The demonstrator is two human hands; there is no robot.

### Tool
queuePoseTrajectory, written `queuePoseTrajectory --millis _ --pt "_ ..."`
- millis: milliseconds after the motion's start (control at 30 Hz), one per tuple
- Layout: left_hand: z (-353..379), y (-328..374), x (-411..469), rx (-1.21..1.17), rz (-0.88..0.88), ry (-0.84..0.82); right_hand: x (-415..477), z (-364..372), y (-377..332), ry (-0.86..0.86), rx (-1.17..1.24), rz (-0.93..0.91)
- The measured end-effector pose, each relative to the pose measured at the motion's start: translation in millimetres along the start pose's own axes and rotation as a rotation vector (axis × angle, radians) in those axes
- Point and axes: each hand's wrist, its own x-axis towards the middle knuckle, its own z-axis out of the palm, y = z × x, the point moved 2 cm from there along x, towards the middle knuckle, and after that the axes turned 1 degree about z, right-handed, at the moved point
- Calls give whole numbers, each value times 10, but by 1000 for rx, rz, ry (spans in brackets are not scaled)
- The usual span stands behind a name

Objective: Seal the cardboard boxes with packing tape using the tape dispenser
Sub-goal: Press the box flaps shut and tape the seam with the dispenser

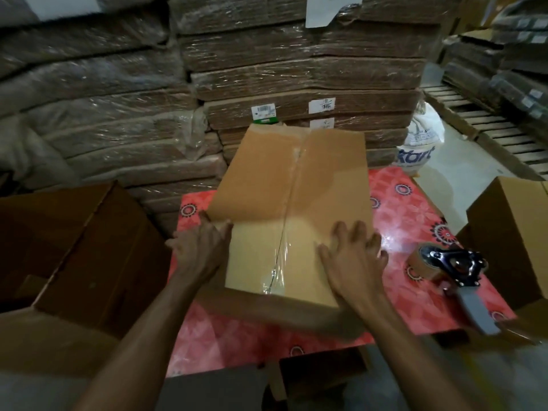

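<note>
Left grip [198,247]: fingers spread, pressing box [296,179] left edge.
Right grip [353,259]: fingers spread, flat on box top.
Tape dispenser [453,268]: on table [409,203], near right grip's right side; handle toward person.

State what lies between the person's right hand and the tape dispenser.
In the head view, only bare red patterned tabletop lies between the right hand and the tape dispenser; nothing else sits in that stretch.

Matt cardboard box [296,203], glossy tape [280,262]
</note>
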Motion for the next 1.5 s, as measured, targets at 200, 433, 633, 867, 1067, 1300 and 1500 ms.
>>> queuePoseTrajectory --millis 200,433,633,867,1067,1300,1500 --pt "-113 347 -955 -104 13 -95 -232 -215 564 -122 -31 -173" --pt "-248 632 -1707 -108 162 -86 394 -476 846 -114 -229 -496" --pt "-116 1141 -970 -228 538 -2 -1229 -342 164 -188 198 -492" --pt "77 1251 -820 -104 566 -49 -1480 -68 500 -196 -10 -798" --pt "119 1408 -808 -76 456 -55 -1560 -206 437 -321 -18 -657" --pt "82 1431 -732 -63 454 -34 -1528 67 254 -285 -109 -610" --pt "1 1900 -516 -70 341 -126 -645 -188 1271 -237 1 -778"
